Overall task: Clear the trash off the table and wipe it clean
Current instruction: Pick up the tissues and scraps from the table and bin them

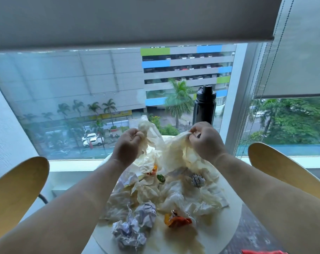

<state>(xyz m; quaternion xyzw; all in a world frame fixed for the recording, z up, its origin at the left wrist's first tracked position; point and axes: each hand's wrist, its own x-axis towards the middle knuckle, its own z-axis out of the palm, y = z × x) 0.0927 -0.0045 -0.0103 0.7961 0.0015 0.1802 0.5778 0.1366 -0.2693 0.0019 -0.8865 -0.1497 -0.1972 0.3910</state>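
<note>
The trash lies heaped on a round white table (228, 224) that stands against a window (73, 92). At the far side of the heap the person lifts a thin, crinkled cream-white sheet (166, 149); whether it is a bag or a wrapper cannot be told. The left hand (127, 145) pinches one bunched edge of it with curled fingers, and the right hand (206, 142) grips the other edge the same way, so that the sheet hangs spread between them above the table.

Below it lie more creased white tissues (174, 197). A large crumpled ball of lined paper (137, 224) sits at the near left of the heap, and a smaller ball (198, 180) lies further back on the right. An orange wrapper (177, 219) rests near the front, and a small green piece (160, 177) lies in the middle. Brownish stains mark the table top near its front edge.

A black bottle (204, 105) stands upright behind the right hand, by the glass. Two curved wooden chair backs (18, 195) flank the table, and a grey blind (119, 21) hangs above.
</note>
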